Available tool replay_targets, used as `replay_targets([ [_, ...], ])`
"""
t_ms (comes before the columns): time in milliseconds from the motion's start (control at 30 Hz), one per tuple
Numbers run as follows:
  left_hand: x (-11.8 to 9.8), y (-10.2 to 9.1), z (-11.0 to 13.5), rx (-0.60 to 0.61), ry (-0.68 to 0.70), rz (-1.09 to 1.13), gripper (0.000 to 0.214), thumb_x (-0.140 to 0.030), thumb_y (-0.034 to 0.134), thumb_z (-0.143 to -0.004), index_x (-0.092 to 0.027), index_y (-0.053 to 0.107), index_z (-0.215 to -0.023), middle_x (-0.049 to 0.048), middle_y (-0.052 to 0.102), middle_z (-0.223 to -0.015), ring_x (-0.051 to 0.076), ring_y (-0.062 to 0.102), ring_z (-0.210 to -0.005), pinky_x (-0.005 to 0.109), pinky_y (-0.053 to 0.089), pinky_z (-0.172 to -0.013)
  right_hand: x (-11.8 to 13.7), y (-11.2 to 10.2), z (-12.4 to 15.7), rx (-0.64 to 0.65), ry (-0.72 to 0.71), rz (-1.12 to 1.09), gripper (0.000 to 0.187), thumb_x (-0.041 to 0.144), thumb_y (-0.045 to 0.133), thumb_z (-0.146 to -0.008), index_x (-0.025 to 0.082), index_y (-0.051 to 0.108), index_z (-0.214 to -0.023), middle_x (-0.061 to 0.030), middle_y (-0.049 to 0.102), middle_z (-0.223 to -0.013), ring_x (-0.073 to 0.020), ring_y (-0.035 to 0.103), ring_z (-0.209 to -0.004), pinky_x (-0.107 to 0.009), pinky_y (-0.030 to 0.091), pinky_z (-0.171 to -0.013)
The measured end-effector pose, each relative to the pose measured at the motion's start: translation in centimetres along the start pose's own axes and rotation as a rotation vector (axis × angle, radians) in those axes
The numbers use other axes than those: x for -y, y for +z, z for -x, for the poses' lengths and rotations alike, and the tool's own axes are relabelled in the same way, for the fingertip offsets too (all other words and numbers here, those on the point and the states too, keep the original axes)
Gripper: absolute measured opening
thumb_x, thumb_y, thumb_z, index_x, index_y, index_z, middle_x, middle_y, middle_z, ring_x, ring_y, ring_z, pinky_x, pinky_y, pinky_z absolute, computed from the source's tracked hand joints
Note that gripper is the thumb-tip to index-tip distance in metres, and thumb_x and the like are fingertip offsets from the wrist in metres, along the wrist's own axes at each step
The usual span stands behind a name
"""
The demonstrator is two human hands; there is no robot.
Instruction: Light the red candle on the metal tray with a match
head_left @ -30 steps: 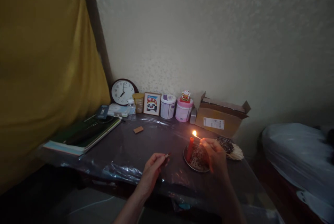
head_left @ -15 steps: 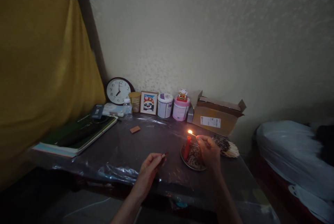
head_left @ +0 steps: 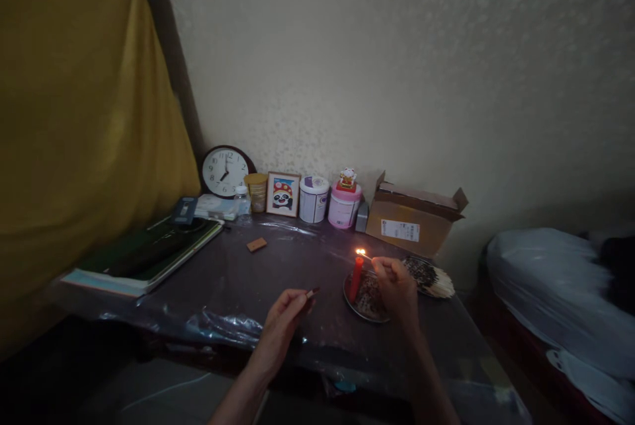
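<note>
Dim light is falling across a dark table [head_left: 297, 266] wrapped in clear plastic, where a burning match [head_left: 366, 256] is touching its flame to the top of a red candle [head_left: 355, 277] standing upright in a round metal dish [head_left: 347, 295]. The right hand [head_left: 397, 286] is pinching the match's far end between closed fingertips, hovering over the dish just right of the candle. The left hand [head_left: 284, 320] is resting well to the candle's left, its fingers curled shut around what looks like a matchbox [head_left: 312, 292]. A fanned bundle of sticks [head_left: 432, 278] is lying just behind the right hand. Farther back, a cardboard box [head_left: 414, 221], a pink tub [head_left: 342, 211], a white tub [head_left: 313, 199], a framed panda picture [head_left: 282, 193] and a clock [head_left: 224, 171] are lining the wall
</note>
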State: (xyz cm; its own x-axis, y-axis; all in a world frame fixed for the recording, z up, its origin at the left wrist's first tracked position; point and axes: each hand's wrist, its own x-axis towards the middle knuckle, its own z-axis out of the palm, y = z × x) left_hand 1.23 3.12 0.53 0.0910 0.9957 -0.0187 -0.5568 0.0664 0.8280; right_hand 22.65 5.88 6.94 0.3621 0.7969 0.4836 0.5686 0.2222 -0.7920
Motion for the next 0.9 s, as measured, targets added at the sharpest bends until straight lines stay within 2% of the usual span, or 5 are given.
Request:
replay_targets([
  [533, -0.34, 0.30, 0.29, -0.015, -0.014, 0.004, 0.019, -0.035, 0.067, -0.069, -0.018, 0.066, -0.077, 0.0038, 0.068, -0.081, 0.016, 0.060, -0.082, 0.027, 0.041, -0.079, -0.26, 0.09, 0.17, 0.015, -0.016, 0.017, 0.023, 0.040, 0.051, -0.076, 0.020, 0.063, -0.074, -0.0039, 0.067, -0.077, -0.0194, 0.062, -0.072, -0.031, 0.045, -0.068],
  [900, -0.40, 0.26, 0.37, -0.008, -0.026, -0.006, 0.016, -0.034, 0.065, -0.072, -0.019, 0.066, -0.078, 0.0030, 0.069, -0.083, 0.015, 0.060, -0.084, 0.026, 0.040, -0.082, -0.36, 0.19, 0.12, 0.013, -0.017, 0.033, 0.026, 0.041, 0.051, -0.076, 0.020, 0.064, -0.074, -0.0046, 0.068, -0.077, -0.0197, 0.062, -0.073, -0.031, 0.045, -0.069],
])
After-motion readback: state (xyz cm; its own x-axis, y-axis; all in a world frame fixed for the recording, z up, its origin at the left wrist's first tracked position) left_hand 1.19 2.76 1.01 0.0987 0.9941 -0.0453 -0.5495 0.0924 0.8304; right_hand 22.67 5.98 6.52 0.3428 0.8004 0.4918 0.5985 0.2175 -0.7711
